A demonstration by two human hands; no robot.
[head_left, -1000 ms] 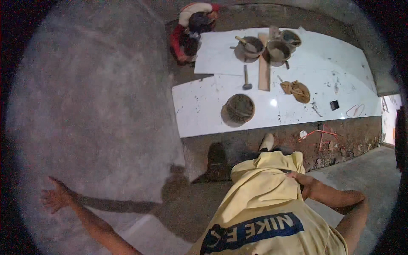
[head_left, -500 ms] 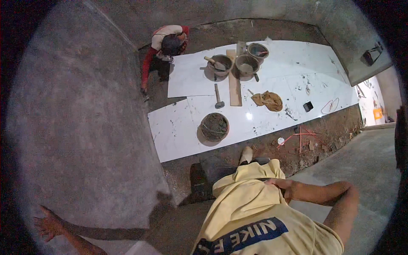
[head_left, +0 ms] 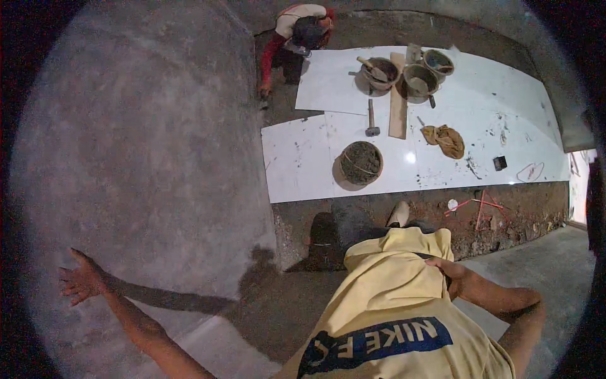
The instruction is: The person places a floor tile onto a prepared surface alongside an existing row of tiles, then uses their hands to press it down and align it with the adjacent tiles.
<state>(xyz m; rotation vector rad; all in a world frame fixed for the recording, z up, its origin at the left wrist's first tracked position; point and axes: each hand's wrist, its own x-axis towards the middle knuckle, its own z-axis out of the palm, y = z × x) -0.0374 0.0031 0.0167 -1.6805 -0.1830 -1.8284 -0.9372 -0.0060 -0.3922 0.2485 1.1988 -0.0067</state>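
My left hand lies against the grey wall at the left, its fingers spread and holding nothing. My right hand rests at my hip on the yellow shirt; the fingers that show are stretched out over the cloth, while the rest are hidden. Ahead of my feet, a bucket of wet mortar stands on the white tiles. Beyond it lie a mallet and a wooden board. Neither hand touches any of these.
Another person crouches at the far left, one hand down near the wall. Several tubs, one holding a trowel, stand farther back. A brown cloth and a small black box lie on the tiles. Red sticks lie on the soil strip.
The view has swung, so the tiles and tools appear farther right and higher. More of my left forearm shows. My left hand stays spread on the wall and my right hand stays at my hip.
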